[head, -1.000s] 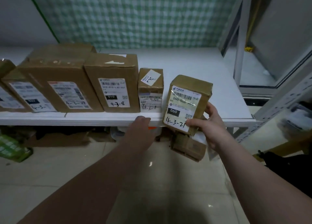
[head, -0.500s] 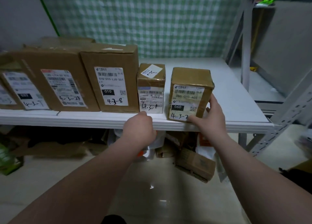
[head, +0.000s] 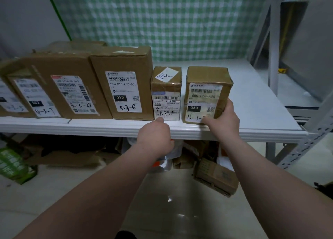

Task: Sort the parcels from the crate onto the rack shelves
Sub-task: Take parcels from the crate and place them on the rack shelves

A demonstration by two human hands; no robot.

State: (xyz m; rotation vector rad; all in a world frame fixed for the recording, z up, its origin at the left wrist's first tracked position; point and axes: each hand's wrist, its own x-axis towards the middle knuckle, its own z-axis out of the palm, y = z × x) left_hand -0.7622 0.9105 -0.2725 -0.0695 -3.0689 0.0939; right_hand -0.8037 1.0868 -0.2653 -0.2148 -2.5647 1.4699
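A brown parcel marked 060 stands upright on the white rack shelf, at the right end of a row of labelled cardboard parcels. My right hand grips its lower right corner, thumb on the front label and fingers round the side. My left hand holds the shelf's front edge, thumb on top just below the small parcel marked 4-3-1. Left of that stand the parcel marked 010 and the parcel marked 4-3-24.
More parcels run off the left edge. The shelf is bare to the right, up to the grey rack post. Under the shelf lie a loose brown box, flattened cardboard and a green pack on the tiled floor.
My right hand has carried the 060 parcel from in front of the shelf edge onto the shelf and stood it upright beside the 4-3-1 parcel. My left hand stayed at the shelf edge.
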